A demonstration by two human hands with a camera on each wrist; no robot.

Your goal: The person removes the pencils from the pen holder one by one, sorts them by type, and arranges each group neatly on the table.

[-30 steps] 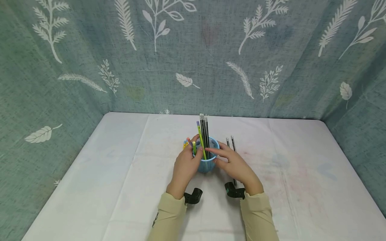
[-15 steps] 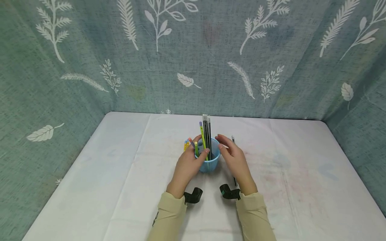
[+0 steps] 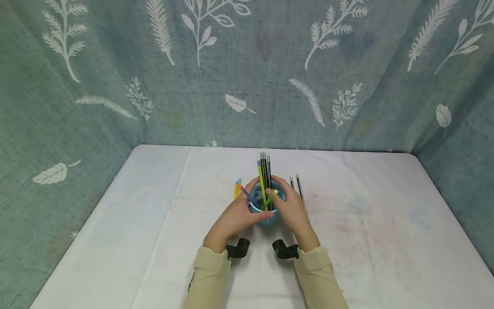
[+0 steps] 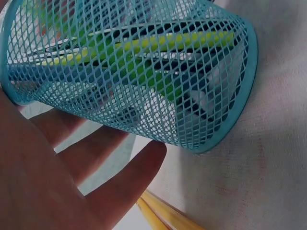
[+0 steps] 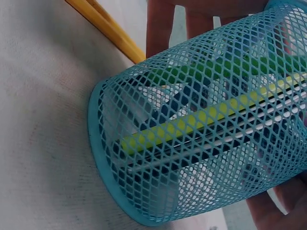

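A light blue mesh pencil cup (image 3: 266, 221) stands between my hands on the table. My left hand (image 3: 236, 216) holds its left side, thumb along the front rim; in the left wrist view the fingers (image 4: 129, 184) lie against the mesh. My right hand (image 3: 291, 209) curves round the cup's right side, thumb over the mouth beside the pencils. Inside stand several black pencils (image 3: 265, 169), a lime green pencil (image 3: 262, 180), a purple stick with an orange end (image 3: 248, 196) leaning left, and a thicker green stick (image 3: 270, 199) leaning right. The right fingers are partly hidden.
Yellow pencils (image 3: 237, 189) with blue ends lie left of the cup, partly under the left hand. Two black pencils (image 3: 300, 189) lie to its right, partly behind the right hand. A white cloth covers the table (image 3: 173, 240); a leaf-patterned curtain (image 3: 247, 77) hangs behind it.
My right hand has closed in on the cup's right side. The left hand has shifted slightly left and its thumb lies lower. The green stick has swung from the left to lean right.
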